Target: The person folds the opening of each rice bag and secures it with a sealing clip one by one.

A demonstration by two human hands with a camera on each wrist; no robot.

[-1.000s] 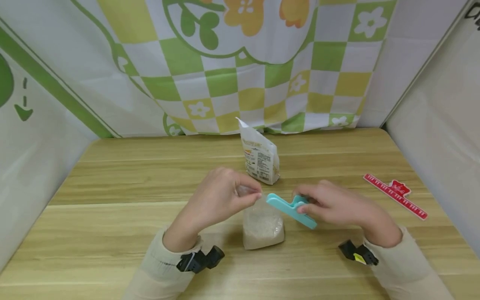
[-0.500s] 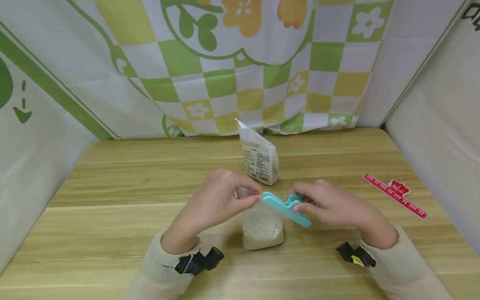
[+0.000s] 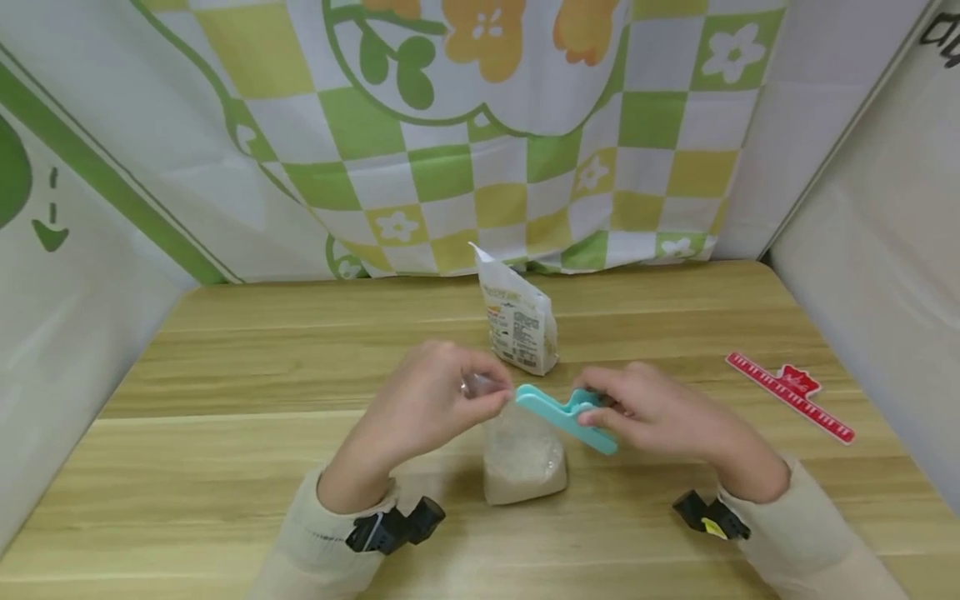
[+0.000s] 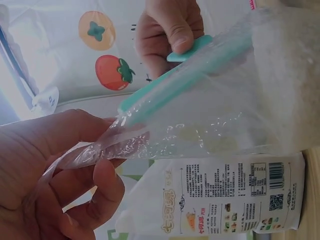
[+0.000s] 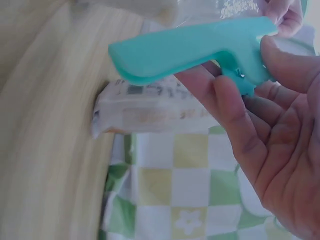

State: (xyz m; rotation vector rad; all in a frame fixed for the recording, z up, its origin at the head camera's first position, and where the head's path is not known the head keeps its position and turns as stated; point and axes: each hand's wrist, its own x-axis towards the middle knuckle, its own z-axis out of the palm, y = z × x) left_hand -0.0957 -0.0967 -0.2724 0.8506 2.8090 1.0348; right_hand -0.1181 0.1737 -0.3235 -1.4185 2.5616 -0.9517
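Note:
A clear plastic bag (image 3: 525,467) with pale grains in its bottom stands on the table. My left hand (image 3: 423,417) pinches the gathered top of this bag between thumb and fingers; in the left wrist view the twisted plastic (image 4: 85,156) runs back across the palm. My right hand (image 3: 667,417) holds a turquoise bag clip (image 3: 566,417) by its handles, thumb on one side and fingers on the other. The clip lies slanted beside the bag's neck, its far end close to my left fingertips. Whether its jaws have plastic between them, I cannot tell.
Behind the hands a white printed package (image 3: 519,321) stands upright on the wooden table (image 3: 225,467). A red clip with a piano-key pattern (image 3: 791,396) lies at the right. A checkered cloth (image 3: 502,183) hangs along the table's back edge.
My right hand has brought the turquoise bag clip leftward to the bag's neck. The left hand has shifted slightly left, still pinching the plastic.

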